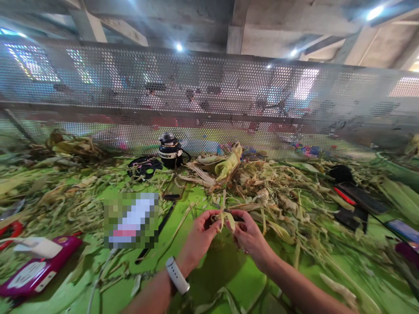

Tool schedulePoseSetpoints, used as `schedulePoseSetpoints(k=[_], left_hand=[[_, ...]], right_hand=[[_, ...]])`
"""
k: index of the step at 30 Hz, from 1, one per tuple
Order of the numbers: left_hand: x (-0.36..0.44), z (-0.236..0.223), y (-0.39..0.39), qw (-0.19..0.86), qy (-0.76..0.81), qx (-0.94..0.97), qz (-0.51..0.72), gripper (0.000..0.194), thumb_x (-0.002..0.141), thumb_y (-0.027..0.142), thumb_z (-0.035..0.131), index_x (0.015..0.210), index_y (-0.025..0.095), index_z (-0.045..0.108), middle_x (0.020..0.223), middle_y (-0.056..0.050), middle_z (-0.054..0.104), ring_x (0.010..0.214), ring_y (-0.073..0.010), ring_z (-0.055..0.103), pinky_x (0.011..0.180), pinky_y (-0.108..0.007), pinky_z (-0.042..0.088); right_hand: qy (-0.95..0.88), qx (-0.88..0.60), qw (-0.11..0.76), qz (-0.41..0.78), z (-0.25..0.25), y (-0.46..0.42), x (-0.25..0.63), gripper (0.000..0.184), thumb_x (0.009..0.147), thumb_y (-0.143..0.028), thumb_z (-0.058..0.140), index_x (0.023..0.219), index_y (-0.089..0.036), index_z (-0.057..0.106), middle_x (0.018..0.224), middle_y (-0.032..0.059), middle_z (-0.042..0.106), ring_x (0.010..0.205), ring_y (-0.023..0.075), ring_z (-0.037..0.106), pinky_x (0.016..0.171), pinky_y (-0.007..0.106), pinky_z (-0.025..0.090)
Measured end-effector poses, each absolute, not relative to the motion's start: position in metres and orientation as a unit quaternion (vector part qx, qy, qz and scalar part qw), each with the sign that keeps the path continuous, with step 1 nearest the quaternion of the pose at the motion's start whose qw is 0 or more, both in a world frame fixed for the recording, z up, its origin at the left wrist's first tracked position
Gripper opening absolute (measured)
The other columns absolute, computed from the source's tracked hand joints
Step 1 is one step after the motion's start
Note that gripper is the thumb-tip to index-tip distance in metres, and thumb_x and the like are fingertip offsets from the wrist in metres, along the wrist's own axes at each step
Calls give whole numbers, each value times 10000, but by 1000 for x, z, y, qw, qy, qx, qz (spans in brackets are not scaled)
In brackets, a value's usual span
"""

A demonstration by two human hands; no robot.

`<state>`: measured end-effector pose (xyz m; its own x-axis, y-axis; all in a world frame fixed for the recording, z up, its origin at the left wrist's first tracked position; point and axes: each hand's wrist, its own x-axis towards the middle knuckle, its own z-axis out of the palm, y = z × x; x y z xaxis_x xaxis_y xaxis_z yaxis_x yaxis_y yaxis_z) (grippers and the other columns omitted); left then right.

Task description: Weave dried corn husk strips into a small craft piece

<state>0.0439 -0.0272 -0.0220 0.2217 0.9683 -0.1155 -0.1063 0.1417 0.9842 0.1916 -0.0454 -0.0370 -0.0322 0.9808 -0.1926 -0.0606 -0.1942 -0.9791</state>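
My left hand (205,229) and my right hand (247,232) meet close together above the green tabletop (212,274). Between them is a pale strip of corn husk (225,218), pinched by the fingers of both hands; part of it is hidden behind the fingertips. A white band (177,275) circles my left wrist. Just beyond the hands spreads a heap of dry husk strips (262,187), with a larger yellow-green husk (229,163) sticking up from it.
A black jar-shaped bottle (170,152) stands at the back by a perforated metal screen (209,96). On the left lie a magenta power strip (39,266) with a white plug, red-handled scissors (13,231) and a pixelated object (132,220). A phone (404,229) is at far right.
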Motion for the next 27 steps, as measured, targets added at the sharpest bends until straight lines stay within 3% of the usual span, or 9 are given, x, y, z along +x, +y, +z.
schedulePoseSetpoints(k=[2,4,9,11,14,17,20,24,27], left_hand=[[43,-25,-24,604,451,467,462,365,660,358,670,950,157,580,853,-38,653,787,-175,586,748,-297,451],[41,-29,-20,596,459,442,489,411,640,366,687,972,171,542,801,-14,639,745,-161,583,720,-290,452],[40,-35,-16,562,471,438,519,391,647,331,687,951,178,494,741,8,603,700,-144,571,679,-268,445],[40,-33,-16,537,475,471,514,330,661,319,672,914,170,522,757,-3,599,717,-149,567,679,-265,446],[40,-27,-19,527,476,527,467,254,693,311,637,886,158,576,751,-9,597,689,-150,554,644,-258,445],[40,-28,-23,508,471,574,436,246,717,295,615,922,158,614,812,-35,632,735,-171,573,673,-274,457],[39,-31,-25,464,460,615,441,226,724,274,611,923,169,641,915,-67,653,852,-206,588,752,-302,463],[38,-26,-25,490,446,634,398,240,745,291,609,935,157,668,923,-86,683,842,-224,613,774,-328,472],[37,-19,-25,538,421,626,375,299,765,301,604,1010,139,660,956,-99,700,872,-232,625,796,-332,478]], right_hand=[[-479,-521,470,527,-40,-44,192,625,677,-521,670,1127,-196,384,532,-106,424,374,63,360,350,175,275],[-541,-536,478,438,-43,-45,194,556,739,-451,636,1161,-194,379,554,-90,437,422,87,407,396,195,330],[-751,-520,381,140,-45,-50,199,116,878,-262,483,928,-206,572,768,32,577,684,152,562,629,260,456],[-811,-483,326,48,-43,-52,200,185,908,-210,423,863,-197,602,750,47,577,697,163,560,651,274,458],[-862,-430,264,-58,-39,-55,201,204,909,-162,411,925,-195,612,757,53,595,703,170,555,662,289,460],[-884,-387,243,-94,-36,-58,204,237,912,-132,376,1037,-177,572,1031,115,623,831,176,588,701,280,483],[-898,-369,215,-109,-33,-60,206,283,905,-84,302,1008,-149,557,1282,182,513,835,169,618,655,270,498],[-877,-418,207,-117,-36,-59,205,271,911,-100,290,960,-149,551,1243,201,553,707,169,642,510,252,450],[-845,-469,243,-80,-40,-55,203,244,933,-166,294,943,-153,538,1075,168,647,632,161,639,469,236,404]])
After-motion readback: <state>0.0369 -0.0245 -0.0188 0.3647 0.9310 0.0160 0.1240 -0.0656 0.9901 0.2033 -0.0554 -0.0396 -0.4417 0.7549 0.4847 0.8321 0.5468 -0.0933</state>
